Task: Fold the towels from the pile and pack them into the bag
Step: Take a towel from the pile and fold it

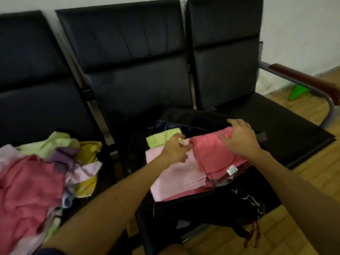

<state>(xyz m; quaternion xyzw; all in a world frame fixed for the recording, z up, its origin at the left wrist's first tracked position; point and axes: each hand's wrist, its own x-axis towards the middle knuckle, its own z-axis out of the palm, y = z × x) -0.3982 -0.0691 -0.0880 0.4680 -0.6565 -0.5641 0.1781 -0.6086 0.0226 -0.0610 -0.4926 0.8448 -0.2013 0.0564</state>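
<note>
An open black bag (206,214) lies on the middle and right seats of a black bench. Inside it are a folded coral-pink towel (215,155), a folded pale pink towel (176,179) and a light green towel (163,138). My right hand (239,138) rests with spread fingers on the far end of the coral towel. My left hand (176,150) touches the left edge of that towel, over the pale pink one. A loose pile of towels (36,173) in pink, green, purple and yellow lies on the left seat.
The black bench (128,57) stands against a white wall. A metal armrest with a brown pad (311,81) closes the right end. A green object (298,92) lies on the wooden floor behind it. Red straps and metal clips (252,216) hang off the bag's near side.
</note>
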